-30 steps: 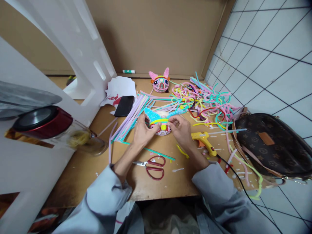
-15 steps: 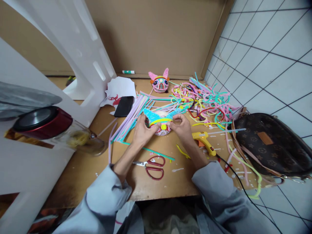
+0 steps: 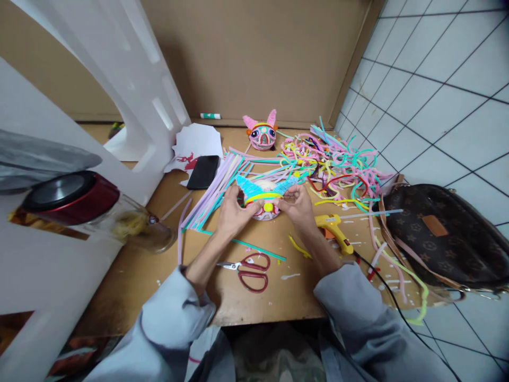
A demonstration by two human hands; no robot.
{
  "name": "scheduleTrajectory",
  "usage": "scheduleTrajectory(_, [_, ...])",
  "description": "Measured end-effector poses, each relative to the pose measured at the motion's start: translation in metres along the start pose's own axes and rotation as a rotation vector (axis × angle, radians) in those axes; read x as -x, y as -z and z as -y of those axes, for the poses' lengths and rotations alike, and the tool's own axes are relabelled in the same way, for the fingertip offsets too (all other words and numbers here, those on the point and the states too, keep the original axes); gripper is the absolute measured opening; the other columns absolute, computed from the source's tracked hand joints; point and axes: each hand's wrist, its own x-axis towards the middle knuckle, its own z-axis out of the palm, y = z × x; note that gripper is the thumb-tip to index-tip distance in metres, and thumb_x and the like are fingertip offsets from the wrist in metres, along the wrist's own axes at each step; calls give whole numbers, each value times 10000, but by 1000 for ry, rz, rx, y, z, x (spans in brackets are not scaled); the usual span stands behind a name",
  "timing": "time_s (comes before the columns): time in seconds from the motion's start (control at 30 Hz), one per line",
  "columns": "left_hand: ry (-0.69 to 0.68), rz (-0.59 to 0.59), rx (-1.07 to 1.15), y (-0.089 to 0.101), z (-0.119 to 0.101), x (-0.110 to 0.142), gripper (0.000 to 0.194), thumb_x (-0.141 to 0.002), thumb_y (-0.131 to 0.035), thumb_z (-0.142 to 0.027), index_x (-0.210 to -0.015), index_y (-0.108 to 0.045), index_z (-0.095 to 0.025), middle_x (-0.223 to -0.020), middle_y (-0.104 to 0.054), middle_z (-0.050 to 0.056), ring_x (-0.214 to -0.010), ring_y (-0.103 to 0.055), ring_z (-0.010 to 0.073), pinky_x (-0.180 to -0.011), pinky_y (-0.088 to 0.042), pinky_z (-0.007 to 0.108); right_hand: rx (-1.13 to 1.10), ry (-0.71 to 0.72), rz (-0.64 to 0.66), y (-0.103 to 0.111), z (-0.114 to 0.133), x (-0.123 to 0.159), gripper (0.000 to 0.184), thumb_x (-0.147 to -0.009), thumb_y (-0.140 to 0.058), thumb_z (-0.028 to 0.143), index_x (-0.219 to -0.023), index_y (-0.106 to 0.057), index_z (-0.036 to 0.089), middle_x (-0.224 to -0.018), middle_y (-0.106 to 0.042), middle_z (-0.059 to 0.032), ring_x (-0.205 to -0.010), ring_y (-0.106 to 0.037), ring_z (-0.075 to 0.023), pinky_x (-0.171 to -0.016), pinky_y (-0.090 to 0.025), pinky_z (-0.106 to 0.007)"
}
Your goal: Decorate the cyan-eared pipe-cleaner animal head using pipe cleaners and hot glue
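Note:
Between my two hands is a pipe-cleaner animal head (image 3: 263,197) with blue ears, a yellow band and a yellow round piece on its front. My left hand (image 3: 234,212) grips its left side, the thumb pressed on the front. My right hand (image 3: 296,206) holds the right side, its thumb close to the yellow piece and its fingers bent beside the right ear. Red-handled scissors (image 3: 253,271) lie on the table below, by a teal pipe cleaner (image 3: 260,250). A yellow glue gun (image 3: 336,232) rests just right of my right forearm.
A finished-looking head with pink ears (image 3: 262,135) stands at the back. Pipe cleaners lie bundled (image 3: 214,191) and in a tangled heap (image 3: 338,164). A black phone (image 3: 203,172), a glass jar-like container with red lid (image 3: 71,197) and a brown handbag (image 3: 449,233) flank the work area.
Both hands keep their hold on the blue-eared head with hardly any movement. The whole view has shifted very slightly.

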Motion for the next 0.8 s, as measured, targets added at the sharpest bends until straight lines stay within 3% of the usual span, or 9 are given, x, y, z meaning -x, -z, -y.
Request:
scheduleTrajectory(0.3, [41, 165, 262, 16, 3, -6, 289, -760, -598, -490, -846, -547, -219, -895, -566, 22, -864, -570, 202, -774, -485, 342, -43, -32, 12, 2, 1, 0, 655, -437, -897, 460, -852, -430, 261, -810, -566, 36, -777, -570, -156, -744, -521, -325])
scheduleTrajectory(0.43, [82, 249, 314, 20, 2, -8, 349, -666, -681, -444, -887, -541, -214, -911, -561, 17, -869, -571, 198, -762, -498, 336, -44, -27, -7, 0, 2, 1, 668, -415, -899, 486, -836, -434, 258, -786, -549, 39, -763, -560, -154, -725, -521, -322])
scheduleTrajectory(0.53, [100, 239, 300, 18, 2, -9, 429, -599, -743, -421, -907, -532, -211, -910, -550, 10, -879, -568, 194, -780, -507, 337, -44, -11, 1, -1, 1, 1, 653, -432, -886, 508, -834, -437, 258, -783, -549, 38, -752, -553, -151, -719, -519, -320])
scheduleTrajectory(0.8, [74, 186, 251, 12, 8, -8, 403, -620, -734, -419, -897, -523, -216, -953, -610, 30, -925, -595, 209, -824, -518, 359, -35, -26, 3, 1, 2, 0, 621, -415, -894, 450, -811, -458, 254, -775, -559, 39, -747, -562, -151, -716, -524, -320])
